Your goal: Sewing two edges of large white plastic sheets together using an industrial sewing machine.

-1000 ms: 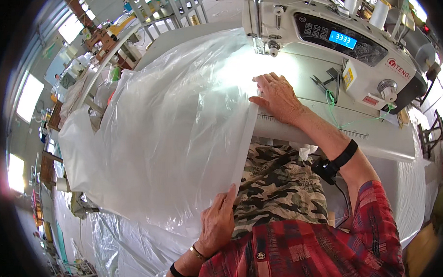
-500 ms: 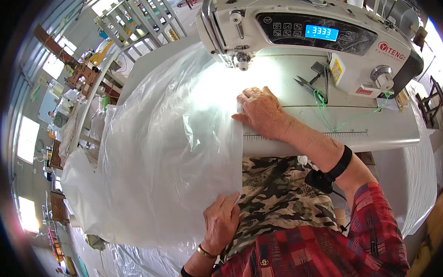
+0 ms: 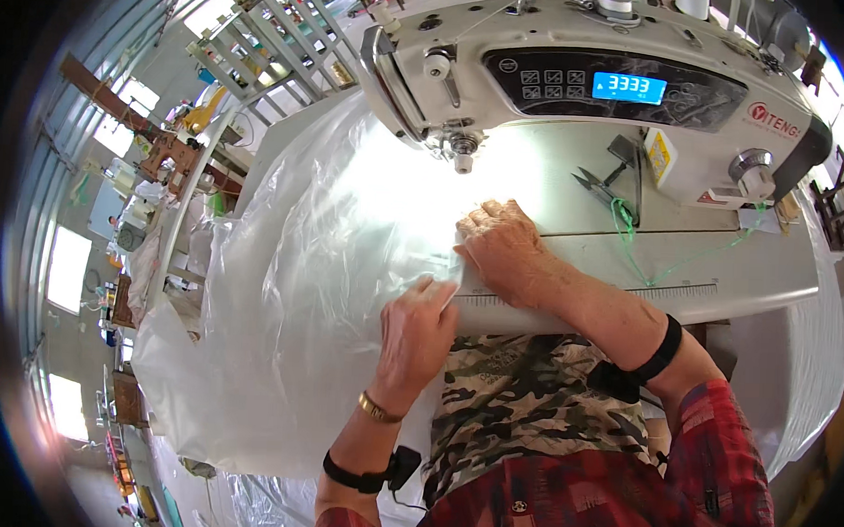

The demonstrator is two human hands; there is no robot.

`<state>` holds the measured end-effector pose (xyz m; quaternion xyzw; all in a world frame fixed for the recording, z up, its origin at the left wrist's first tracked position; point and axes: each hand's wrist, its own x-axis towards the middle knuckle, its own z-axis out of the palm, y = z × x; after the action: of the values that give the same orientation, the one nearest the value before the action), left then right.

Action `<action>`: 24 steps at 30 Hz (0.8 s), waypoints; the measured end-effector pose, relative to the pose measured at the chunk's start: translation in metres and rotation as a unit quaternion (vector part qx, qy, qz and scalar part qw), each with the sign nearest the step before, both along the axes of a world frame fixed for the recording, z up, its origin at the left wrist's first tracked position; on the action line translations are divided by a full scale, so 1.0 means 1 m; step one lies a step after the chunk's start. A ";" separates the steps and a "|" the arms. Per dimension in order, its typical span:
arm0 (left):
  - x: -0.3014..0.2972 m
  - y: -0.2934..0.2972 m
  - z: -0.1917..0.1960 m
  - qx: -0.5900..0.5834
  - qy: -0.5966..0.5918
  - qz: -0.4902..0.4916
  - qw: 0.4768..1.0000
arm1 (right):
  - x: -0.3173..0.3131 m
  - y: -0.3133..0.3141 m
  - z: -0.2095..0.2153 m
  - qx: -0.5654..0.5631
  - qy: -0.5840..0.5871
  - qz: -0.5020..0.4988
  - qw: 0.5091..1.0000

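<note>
A large translucent plastic sheet [image 3: 280,333] drapes over the left side of the sewing table and down toward my lap. My left hand [image 3: 418,328] pinches its right edge at the table's front. Just beyond, my right hand [image 3: 504,246] is closed on the same edge, with its fingertips curled over the plastic. Above and slightly left of that hand is the needle end of a white sewing machine [image 3: 463,153]; glare from its lamp washes out the plastic there. Both hands are apart from the machine head.
Black thread snips [image 3: 599,188] lie on the sewing table [image 3: 563,203] right of the needle, with green thread [image 3: 640,266] trailing from them. A ruler scale [image 3: 677,291] runs along the front edge. Grey metal racks [image 3: 271,49] stand behind at the left. More plastic [image 3: 791,351] hangs at the right.
My left hand has moved up along the plastic's edge, from near my lap to close beside my right hand. My right hand keeps its hold; the whole view has shifted slightly.
</note>
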<state>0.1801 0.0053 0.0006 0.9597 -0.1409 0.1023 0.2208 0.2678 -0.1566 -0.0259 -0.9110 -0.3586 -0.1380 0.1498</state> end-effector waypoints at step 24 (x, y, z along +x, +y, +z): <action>0.007 0.155 -0.039 0.032 -0.092 0.119 0.988 | -0.030 -0.001 -0.004 0.194 -0.043 0.016 0.980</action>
<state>0.1875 0.1604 -0.0386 0.9626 -0.0486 0.2112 0.1626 0.2374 -0.1573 -0.0300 -0.8522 -0.3455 -0.2417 0.3098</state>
